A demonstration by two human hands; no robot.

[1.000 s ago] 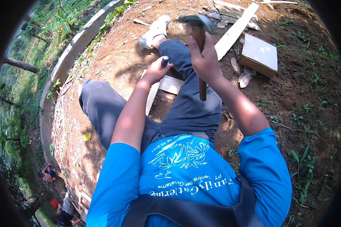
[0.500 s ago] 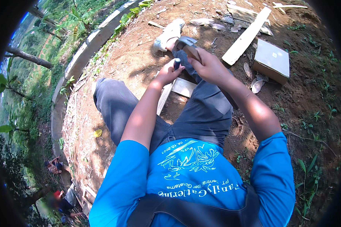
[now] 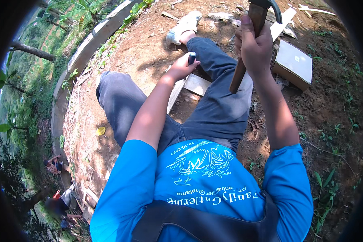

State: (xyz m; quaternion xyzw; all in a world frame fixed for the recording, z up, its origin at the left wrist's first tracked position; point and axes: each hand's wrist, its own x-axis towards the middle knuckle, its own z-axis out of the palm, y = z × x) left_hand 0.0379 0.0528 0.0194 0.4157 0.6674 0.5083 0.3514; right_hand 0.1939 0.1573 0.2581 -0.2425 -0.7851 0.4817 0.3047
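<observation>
My right hand [image 3: 256,48] is wrapped round the wooden handle of a hammer [image 3: 238,76], raised above my bent leg. Its dark metal head is at the top edge of the picture, partly cut off. Between my legs, my left hand [image 3: 182,68] grips an upright chisel [image 3: 192,57] by its dark round handle; the blade is hidden under the hand. Beneath that hand lie pale pieces of wood: a narrow strip [image 3: 175,97] and a wider board [image 3: 197,84], both partly covered by the hand and legs.
I sit on bare brown soil. To the right stands a cardboard box [image 3: 293,62], with a long plank [image 3: 284,22] beyond it. A low concrete curb [image 3: 80,52] runs along the left, before a green slope. Other people [image 3: 62,203] are at the lower left.
The hammer has swung up and to the right, away from the chisel, in my right hand. My left hand still holds the chisel in nearly the same place.
</observation>
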